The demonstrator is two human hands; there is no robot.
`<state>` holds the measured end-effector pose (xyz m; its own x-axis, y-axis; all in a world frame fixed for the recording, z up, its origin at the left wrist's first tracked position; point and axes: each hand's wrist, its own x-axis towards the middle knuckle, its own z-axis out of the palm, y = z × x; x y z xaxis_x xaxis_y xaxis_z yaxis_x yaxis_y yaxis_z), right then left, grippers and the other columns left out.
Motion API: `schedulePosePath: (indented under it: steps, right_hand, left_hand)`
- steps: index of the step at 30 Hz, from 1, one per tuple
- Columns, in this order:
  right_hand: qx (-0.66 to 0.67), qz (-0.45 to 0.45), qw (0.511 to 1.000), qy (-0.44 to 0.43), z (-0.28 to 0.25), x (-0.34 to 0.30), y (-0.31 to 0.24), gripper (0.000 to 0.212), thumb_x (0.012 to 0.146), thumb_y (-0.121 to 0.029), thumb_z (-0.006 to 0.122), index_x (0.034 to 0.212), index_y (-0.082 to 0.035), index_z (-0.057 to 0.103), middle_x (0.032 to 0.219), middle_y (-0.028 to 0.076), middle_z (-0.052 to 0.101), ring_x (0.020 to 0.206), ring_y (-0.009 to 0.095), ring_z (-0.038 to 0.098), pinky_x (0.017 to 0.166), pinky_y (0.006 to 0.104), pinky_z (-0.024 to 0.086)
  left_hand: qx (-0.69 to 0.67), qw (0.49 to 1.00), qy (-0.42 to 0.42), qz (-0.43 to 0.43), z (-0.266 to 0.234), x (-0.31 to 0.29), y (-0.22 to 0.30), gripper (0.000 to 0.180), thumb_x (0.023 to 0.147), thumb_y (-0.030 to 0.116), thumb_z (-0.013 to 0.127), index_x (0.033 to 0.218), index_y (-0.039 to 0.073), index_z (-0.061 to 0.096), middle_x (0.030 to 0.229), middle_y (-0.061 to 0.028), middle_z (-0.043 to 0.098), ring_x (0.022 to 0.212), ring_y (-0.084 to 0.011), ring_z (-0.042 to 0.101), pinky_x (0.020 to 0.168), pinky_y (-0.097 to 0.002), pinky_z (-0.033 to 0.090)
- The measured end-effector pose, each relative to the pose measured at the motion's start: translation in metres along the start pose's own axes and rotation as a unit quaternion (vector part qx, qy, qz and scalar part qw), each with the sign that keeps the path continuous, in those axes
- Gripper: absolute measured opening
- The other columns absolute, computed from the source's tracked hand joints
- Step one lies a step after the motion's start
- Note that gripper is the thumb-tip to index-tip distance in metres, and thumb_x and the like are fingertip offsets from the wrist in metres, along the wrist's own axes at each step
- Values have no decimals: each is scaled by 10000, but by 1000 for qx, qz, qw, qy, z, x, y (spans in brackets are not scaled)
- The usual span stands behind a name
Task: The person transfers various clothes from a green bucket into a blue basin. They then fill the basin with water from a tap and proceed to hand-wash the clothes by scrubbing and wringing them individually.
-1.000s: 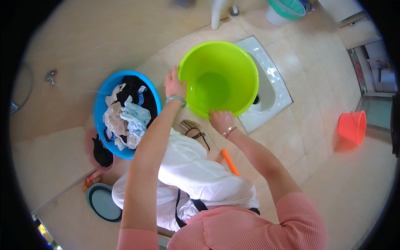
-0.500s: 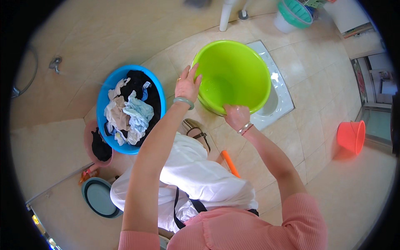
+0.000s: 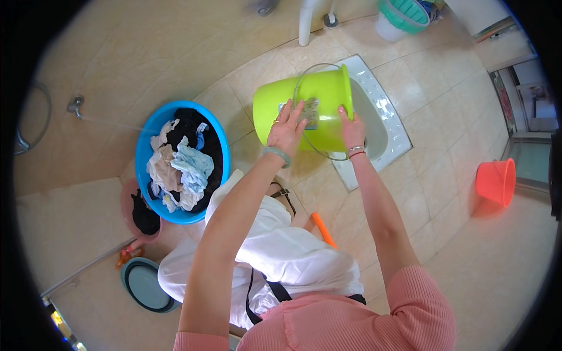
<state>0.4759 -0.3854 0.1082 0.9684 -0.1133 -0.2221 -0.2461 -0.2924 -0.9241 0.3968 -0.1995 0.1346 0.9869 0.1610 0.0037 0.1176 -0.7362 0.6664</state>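
A lime-green bucket (image 3: 272,102) lies tipped on its side, with its mouth turned right over the white squat toilet (image 3: 389,120). Its thin wire handle loops around the outside. My left hand (image 3: 285,133) rests on the bucket's side near a label, fingers spread and flat. At the rim, my right hand (image 3: 352,131) grips the bucket, its thumb showing on the outer side and the other fingers mostly hidden. The inside of the bucket is out of sight.
Left of me a blue basin (image 3: 226,155) holds black, white, beige and pale blue clothes. A thin streak runs toward it from a wall tap (image 3: 76,105). Nearby are a pink basin (image 3: 126,202) and a grey basin (image 3: 149,284). A red bucket (image 3: 494,182) stands right.
The green bucket has gone from mouth-up to lying tipped rightward over the toilet. My left hand has moved from its rim to its side. A thin streak now shows at the tap.
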Motion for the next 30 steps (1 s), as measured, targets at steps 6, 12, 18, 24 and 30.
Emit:
schedulePosePath:
  steps: [6,12,18,24,30]
  right_hand:
    - [35,88,994,54,-36,28,17,403,892,-383,661,979,9,693,774,55,657,679,128,570,632,312,468]
    - [128,91,985,70,-59,31,33,461,889,-413,650,1045,20,668,901,75,663,775,151,598,692,313,483]
    - [221,118,964,88,-73,42,61,501,886,-427,651,1073,38,648,952,73,658,823,159,610,726,305,489]
    - [337,140,927,84,-87,61,82,547,881,-444,657,1129,40,601,1015,82,651,872,197,635,766,320,509]
    - [448,130,883,51,-85,61,97,548,894,-420,653,1219,7,541,1124,81,617,991,214,611,843,360,505]
  left_hand:
    - [41,998,-24,-31,-8,-4,-9,527,960,269,509,1462,257,348,1506,-148,326,1372,-325,340,1095,-422,342]
    - [97,994,-55,-19,-2,-2,-19,526,960,239,497,1463,232,345,1497,-154,338,1378,-325,332,1103,-425,328]
    - [142,984,-99,27,15,-3,-14,551,940,237,495,1467,233,336,1519,-116,319,1412,-264,289,1084,-425,349]
    - [122,989,-78,33,9,-1,-9,542,929,188,511,1451,192,365,1495,-157,342,1390,-314,314,1091,-424,345]
    - [144,987,-48,57,7,-1,-8,537,921,170,529,1438,168,385,1477,-177,363,1373,-336,338,1079,-426,362]
